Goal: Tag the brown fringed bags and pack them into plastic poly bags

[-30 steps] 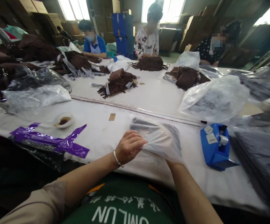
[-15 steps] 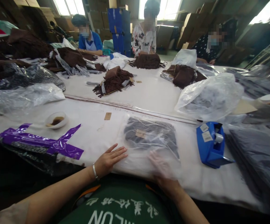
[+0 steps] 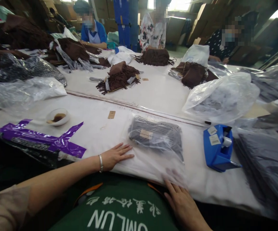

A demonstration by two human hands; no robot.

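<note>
Your left hand [image 3: 116,157] lies at the clear bag's [image 3: 150,158] left edge and your right hand [image 3: 181,199] shows partly through its near end, each grip spread and clamped on nothing, seemingly so the film lies flat around the dark cloth [image 3: 163,136] on the surface [image 3: 93,128].

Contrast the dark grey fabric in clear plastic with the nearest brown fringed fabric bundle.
The dark grey fabric is under clear plastic; the brown bundle has exposed fringe. The grey fabric lies flatter than the heaped brown bundle. The grey fabric is nearer the camera than the brown bundle. Both are on the white tabletop.
</note>
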